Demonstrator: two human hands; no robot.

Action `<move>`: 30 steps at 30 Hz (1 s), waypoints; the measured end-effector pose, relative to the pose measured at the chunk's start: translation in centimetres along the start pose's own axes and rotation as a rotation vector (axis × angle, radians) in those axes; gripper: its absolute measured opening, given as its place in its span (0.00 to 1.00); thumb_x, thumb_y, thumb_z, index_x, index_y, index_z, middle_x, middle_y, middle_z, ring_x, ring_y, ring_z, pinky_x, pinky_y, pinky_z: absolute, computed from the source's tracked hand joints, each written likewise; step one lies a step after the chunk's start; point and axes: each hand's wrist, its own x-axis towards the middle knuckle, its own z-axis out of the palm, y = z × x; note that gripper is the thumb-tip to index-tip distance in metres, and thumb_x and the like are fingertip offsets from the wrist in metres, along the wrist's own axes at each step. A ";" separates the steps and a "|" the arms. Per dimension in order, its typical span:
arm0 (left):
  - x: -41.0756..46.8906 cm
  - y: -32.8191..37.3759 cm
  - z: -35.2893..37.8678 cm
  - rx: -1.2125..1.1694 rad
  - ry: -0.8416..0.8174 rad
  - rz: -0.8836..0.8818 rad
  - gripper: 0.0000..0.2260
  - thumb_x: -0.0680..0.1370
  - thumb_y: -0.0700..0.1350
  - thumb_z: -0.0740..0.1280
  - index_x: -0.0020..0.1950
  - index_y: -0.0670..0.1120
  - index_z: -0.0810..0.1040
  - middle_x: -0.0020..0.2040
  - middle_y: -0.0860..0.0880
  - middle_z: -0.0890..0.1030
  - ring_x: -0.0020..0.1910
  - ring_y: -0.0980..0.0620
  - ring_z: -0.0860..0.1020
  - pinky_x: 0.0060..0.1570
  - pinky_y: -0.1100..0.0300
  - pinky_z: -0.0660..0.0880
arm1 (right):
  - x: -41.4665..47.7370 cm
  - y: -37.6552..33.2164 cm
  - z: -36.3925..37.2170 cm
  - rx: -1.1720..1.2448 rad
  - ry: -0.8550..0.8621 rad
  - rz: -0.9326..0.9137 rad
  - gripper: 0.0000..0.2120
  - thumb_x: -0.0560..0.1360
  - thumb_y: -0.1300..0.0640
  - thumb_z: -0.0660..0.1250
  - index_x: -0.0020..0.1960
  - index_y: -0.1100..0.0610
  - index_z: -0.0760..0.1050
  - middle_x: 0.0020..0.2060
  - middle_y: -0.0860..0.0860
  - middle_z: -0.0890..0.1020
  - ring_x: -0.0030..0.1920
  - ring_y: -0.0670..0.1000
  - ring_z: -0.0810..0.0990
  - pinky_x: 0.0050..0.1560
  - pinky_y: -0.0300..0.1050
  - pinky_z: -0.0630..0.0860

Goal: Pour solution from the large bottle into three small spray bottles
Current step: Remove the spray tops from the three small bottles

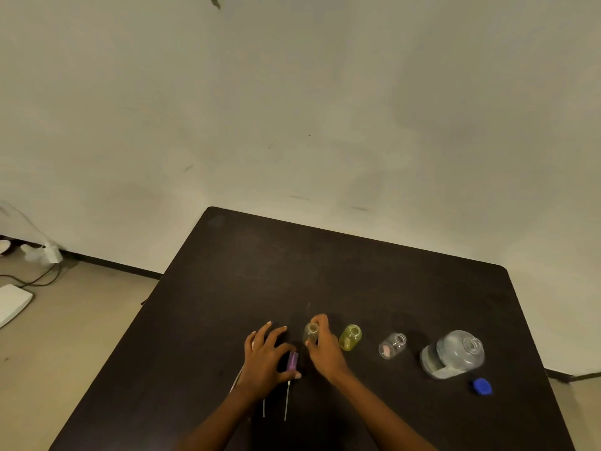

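Note:
Three small uncapped bottles stand in a row on the dark table [325, 271]: a clear one [310, 333], a yellow-green one [350, 336] and a clear one with a pinkish tint [392, 346]. My right hand [325, 346] grips the leftmost clear bottle. My left hand [265, 356] pinches a purple spray cap [292, 361] whose thin dip tube [287, 402] trails toward me on the table. The large clear bottle [453, 354] stands open at the right, its blue cap [482, 386] lying in front of it.
A second thin dip tube [263, 408] lies beside my left wrist, partly hidden by the arm. To the left, on the floor, lie cables and a white device [13, 302]. A pale wall rises behind the table.

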 end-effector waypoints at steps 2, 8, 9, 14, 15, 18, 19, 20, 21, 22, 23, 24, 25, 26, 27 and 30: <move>0.0 0.1 -0.1 0.001 -0.013 -0.012 0.31 0.63 0.69 0.54 0.62 0.57 0.73 0.75 0.51 0.60 0.75 0.46 0.47 0.67 0.50 0.39 | 0.1 0.2 0.2 0.002 0.000 0.006 0.12 0.76 0.67 0.58 0.54 0.53 0.62 0.44 0.55 0.78 0.41 0.47 0.77 0.40 0.39 0.75; 0.2 0.5 -0.9 -0.008 -0.057 -0.039 0.36 0.61 0.70 0.51 0.65 0.58 0.71 0.74 0.53 0.59 0.75 0.47 0.48 0.67 0.52 0.40 | 0.0 1.0 0.6 0.006 -0.045 0.057 0.38 0.73 0.67 0.65 0.74 0.50 0.47 0.65 0.57 0.72 0.62 0.54 0.74 0.60 0.48 0.74; 0.2 0.6 -1.0 -0.013 -0.057 -0.037 0.36 0.61 0.71 0.51 0.65 0.58 0.70 0.74 0.53 0.60 0.75 0.47 0.48 0.67 0.52 0.40 | -0.2 0.9 0.5 0.006 -0.056 0.072 0.42 0.72 0.67 0.65 0.75 0.49 0.44 0.67 0.56 0.69 0.64 0.53 0.73 0.61 0.47 0.74; 0.0 0.6 -1.0 -0.019 -0.052 -0.051 0.35 0.63 0.70 0.53 0.66 0.58 0.69 0.74 0.54 0.61 0.75 0.47 0.50 0.69 0.51 0.44 | -1.2 1.0 0.1 -0.018 -0.070 0.099 0.45 0.72 0.69 0.66 0.75 0.52 0.39 0.72 0.55 0.62 0.66 0.50 0.69 0.57 0.36 0.69; 0.0 0.6 -1.0 -0.007 -0.063 -0.060 0.35 0.63 0.70 0.53 0.67 0.58 0.69 0.74 0.54 0.61 0.75 0.48 0.50 0.69 0.50 0.44 | -1.4 1.1 0.1 -0.019 -0.068 0.101 0.45 0.72 0.69 0.66 0.75 0.52 0.39 0.72 0.55 0.62 0.67 0.50 0.69 0.58 0.37 0.69; 0.0 0.9 -1.4 -0.025 -0.073 -0.106 0.38 0.61 0.71 0.49 0.68 0.58 0.68 0.74 0.55 0.61 0.75 0.49 0.49 0.71 0.48 0.45 | -2.1 1.7 0.2 -0.017 -0.052 0.135 0.47 0.71 0.68 0.66 0.75 0.51 0.37 0.72 0.54 0.62 0.69 0.52 0.65 0.65 0.43 0.69; -0.1 1.0 -1.6 -0.035 -0.060 -0.123 0.39 0.61 0.72 0.47 0.68 0.57 0.68 0.73 0.55 0.61 0.75 0.49 0.50 0.71 0.48 0.46 | -2.5 1.9 0.2 -0.011 -0.050 0.151 0.47 0.71 0.68 0.67 0.75 0.51 0.36 0.72 0.54 0.62 0.70 0.52 0.65 0.65 0.44 0.68; -0.2 1.2 -1.7 -0.052 -0.035 -0.144 0.40 0.61 0.72 0.45 0.68 0.57 0.68 0.73 0.55 0.62 0.75 0.50 0.50 0.71 0.49 0.46 | -3.0 2.1 0.1 0.002 -0.055 0.166 0.47 0.71 0.68 0.67 0.75 0.51 0.37 0.72 0.54 0.62 0.70 0.52 0.64 0.65 0.42 0.68; -0.2 1.2 -1.9 -0.082 -0.008 -0.167 0.39 0.61 0.71 0.44 0.67 0.57 0.68 0.73 0.56 0.63 0.75 0.50 0.51 0.71 0.49 0.47 | -3.6 2.3 0.0 0.016 -0.063 0.176 0.47 0.71 0.68 0.67 0.75 0.51 0.37 0.72 0.54 0.62 0.70 0.52 0.64 0.62 0.39 0.68; -0.3 1.2 -2.0 -0.122 0.034 -0.190 0.39 0.62 0.70 0.43 0.67 0.57 0.69 0.72 0.56 0.64 0.75 0.51 0.52 0.71 0.50 0.48 | -4.2 2.5 -0.2 0.030 -0.077 0.186 0.46 0.71 0.68 0.67 0.75 0.52 0.38 0.72 0.54 0.62 0.70 0.51 0.64 0.60 0.37 0.69; -0.4 1.4 -2.3 -0.162 0.084 -0.209 0.37 0.64 0.69 0.43 0.67 0.56 0.69 0.71 0.55 0.65 0.74 0.52 0.53 0.70 0.51 0.49 | -4.8 2.8 -0.5 0.045 -0.096 0.198 0.45 0.71 0.68 0.67 0.75 0.52 0.40 0.72 0.53 0.62 0.70 0.51 0.65 0.59 0.37 0.69; -0.5 1.5 -2.3 -0.209 0.151 -0.221 0.35 0.66 0.68 0.44 0.66 0.56 0.70 0.70 0.55 0.67 0.73 0.52 0.55 0.69 0.52 0.51 | -5.4 3.2 -0.9 0.069 -0.115 0.212 0.44 0.71 0.68 0.67 0.76 0.52 0.42 0.71 0.52 0.63 0.70 0.51 0.65 0.59 0.37 0.69; -0.6 2.0 -2.7 -0.250 0.244 -0.208 0.32 0.68 0.66 0.46 0.65 0.54 0.71 0.68 0.55 0.70 0.72 0.53 0.58 0.68 0.53 0.54 | -6.0 3.6 -1.4 0.096 -0.133 0.219 0.41 0.71 0.68 0.67 0.75 0.52 0.47 0.70 0.51 0.65 0.69 0.51 0.66 0.61 0.39 0.70; -0.6 2.6 -3.2 -0.307 0.324 -0.194 0.27 0.71 0.64 0.49 0.62 0.53 0.73 0.65 0.54 0.73 0.70 0.57 0.62 0.66 0.57 0.56 | -6.6 4.1 -2.0 0.118 -0.142 0.220 0.37 0.71 0.68 0.67 0.73 0.51 0.54 0.66 0.49 0.67 0.67 0.51 0.68 0.60 0.40 0.71; -0.7 3.5 -3.6 -0.357 0.413 -0.161 0.20 0.75 0.59 0.54 0.59 0.52 0.75 0.60 0.54 0.76 0.66 0.63 0.65 0.64 0.63 0.58 | -7.2 4.5 -2.6 0.123 -0.138 0.216 0.31 0.71 0.68 0.67 0.69 0.49 0.61 0.62 0.47 0.70 0.64 0.50 0.72 0.58 0.39 0.73; -0.2 6.9 -5.1 -0.461 0.525 -0.032 0.09 0.75 0.48 0.61 0.52 0.49 0.78 0.54 0.57 0.75 0.58 0.71 0.67 0.61 0.73 0.61 | -8.8 5.8 -4.7 0.148 -0.043 0.218 0.17 0.71 0.69 0.67 0.46 0.46 0.78 0.45 0.48 0.80 0.43 0.44 0.80 0.41 0.34 0.75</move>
